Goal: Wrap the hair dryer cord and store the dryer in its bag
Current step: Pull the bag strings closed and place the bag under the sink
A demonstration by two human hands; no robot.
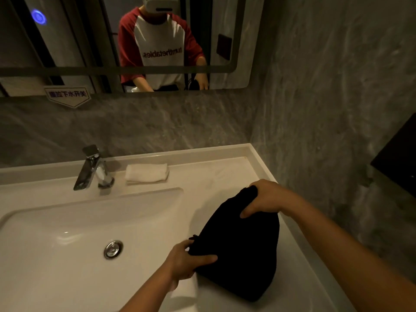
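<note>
A black cloth bag [238, 246] lies bulging on the white counter [220, 174] to the right of the basin. My left hand [189, 260] grips its near left edge, beside a short drawstring. My right hand [263, 199] is closed over the bag's far top end. The hair dryer and its cord are not visible; the bag hides whatever is inside.
The sink basin [67, 244] with a chrome drain [113, 248] fills the left. A chrome faucet [92, 170] and a folded white towel [146, 172] stand behind it. A mirror [112, 41] hangs above, a grey stone wall [337, 109] runs along the right, and something white lies under my left wrist.
</note>
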